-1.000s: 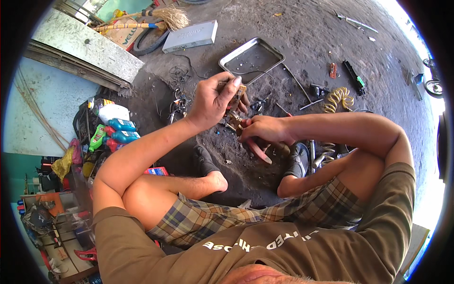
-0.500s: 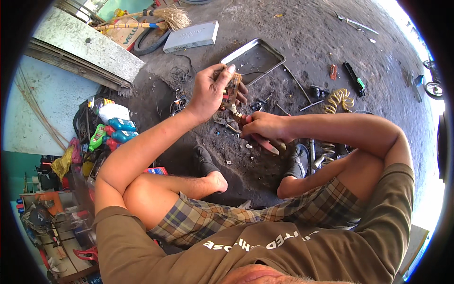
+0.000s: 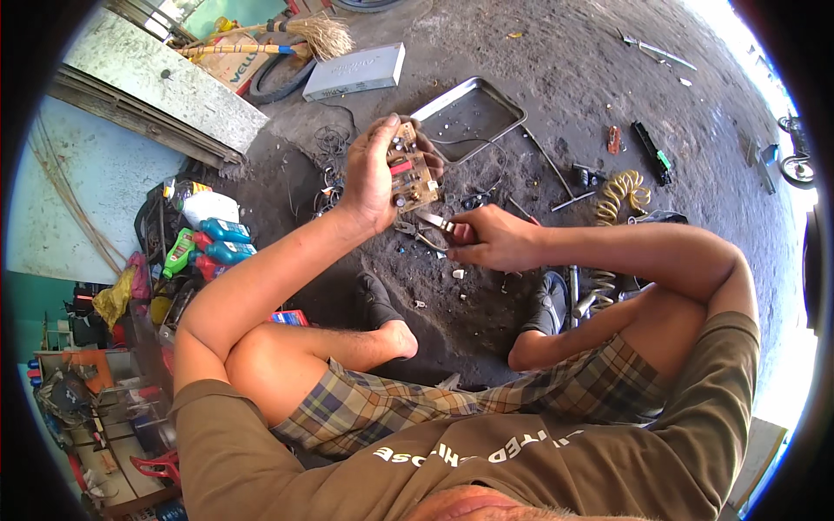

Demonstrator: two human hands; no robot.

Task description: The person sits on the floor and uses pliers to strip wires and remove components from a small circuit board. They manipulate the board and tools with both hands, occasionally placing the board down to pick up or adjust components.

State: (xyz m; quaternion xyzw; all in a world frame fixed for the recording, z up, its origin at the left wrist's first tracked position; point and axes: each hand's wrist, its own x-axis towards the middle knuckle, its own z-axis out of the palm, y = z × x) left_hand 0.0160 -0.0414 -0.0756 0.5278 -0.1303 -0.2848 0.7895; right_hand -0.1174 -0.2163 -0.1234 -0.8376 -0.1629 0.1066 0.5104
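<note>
White capitals (image 3: 506, 451) ran across the brown shirt (image 3: 521, 482) at the near edge, reddish capitals (image 3: 247, 68) marked the cardboard (image 3: 228, 59) at the far left, and fainter lettering (image 3: 375, 64) stood on the flat grey box (image 3: 354, 76) to its right.

Head-worn fisheye view, steeply downward
</note>
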